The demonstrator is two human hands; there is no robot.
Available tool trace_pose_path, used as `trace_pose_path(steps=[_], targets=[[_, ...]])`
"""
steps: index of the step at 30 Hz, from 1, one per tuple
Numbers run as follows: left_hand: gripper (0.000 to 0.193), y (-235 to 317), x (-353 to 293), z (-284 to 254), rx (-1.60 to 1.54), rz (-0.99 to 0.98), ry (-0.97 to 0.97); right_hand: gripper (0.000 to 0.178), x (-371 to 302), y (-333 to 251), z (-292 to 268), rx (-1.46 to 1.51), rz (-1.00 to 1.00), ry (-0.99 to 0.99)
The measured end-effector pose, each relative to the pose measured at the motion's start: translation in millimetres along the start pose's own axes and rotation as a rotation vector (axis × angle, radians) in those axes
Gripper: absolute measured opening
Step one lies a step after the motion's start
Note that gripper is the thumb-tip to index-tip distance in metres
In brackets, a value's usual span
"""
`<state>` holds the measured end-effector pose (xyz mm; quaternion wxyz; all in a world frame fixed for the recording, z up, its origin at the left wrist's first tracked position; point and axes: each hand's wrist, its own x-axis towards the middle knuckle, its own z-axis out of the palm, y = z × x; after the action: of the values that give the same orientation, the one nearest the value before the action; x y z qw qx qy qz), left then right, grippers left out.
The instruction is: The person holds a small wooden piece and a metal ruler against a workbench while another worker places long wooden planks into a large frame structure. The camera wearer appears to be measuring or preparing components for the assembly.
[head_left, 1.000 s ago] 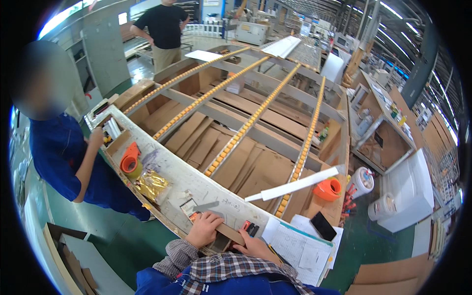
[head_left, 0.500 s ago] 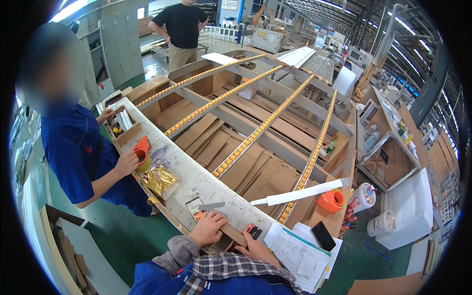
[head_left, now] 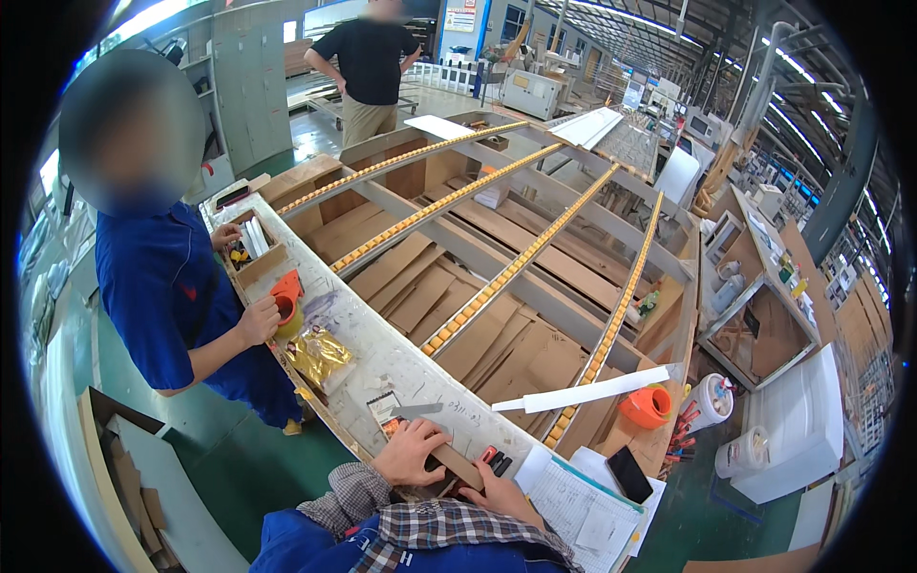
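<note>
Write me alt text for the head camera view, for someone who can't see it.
The person's left hand and right hand press a small wooden block onto a long white workbench in a factory. Beside it, a co-worker in blue grips an orange tape dispenser, in front of a wooden frame with yellow roller rails.

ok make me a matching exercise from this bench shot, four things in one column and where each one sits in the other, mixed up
Things:
1. wooden block
2. orange tape dispenser
3. black phone
4. long white strip

Places:
A. lying on the papers at the right end of the bench
B. under the person's left hand
C. laid across the roller rails, beside the orange tape roll
D. in the co-worker's hand

Pairs: 1-B, 2-D, 3-A, 4-C
</note>
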<state>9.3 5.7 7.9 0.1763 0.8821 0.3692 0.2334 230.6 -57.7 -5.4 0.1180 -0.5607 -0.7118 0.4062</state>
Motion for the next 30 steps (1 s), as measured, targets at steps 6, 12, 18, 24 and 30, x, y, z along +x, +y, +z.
trace_pose_path(steps=[6,12,18,24,30], targets=[[0.055,0,4,-3,-0.040,-0.022,0.019,0.061,-2,-14,-9,-0.038,0.036,0.008],[0.052,3,1,-2,-0.053,-0.062,0.026,0.063,0,-3,-1,-0.017,0.022,0.001],[0.048,-1,2,1,-0.072,-0.087,0.044,0.062,0,-5,-2,-0.025,0.012,0.021],[0.041,0,8,2,0.028,-0.036,0.150,0.062,2,1,2,-0.020,0.020,0.004],[0.034,-2,9,7,0.063,-0.013,0.253,0.063,-2,-5,-4,-0.021,0.019,0.003]])
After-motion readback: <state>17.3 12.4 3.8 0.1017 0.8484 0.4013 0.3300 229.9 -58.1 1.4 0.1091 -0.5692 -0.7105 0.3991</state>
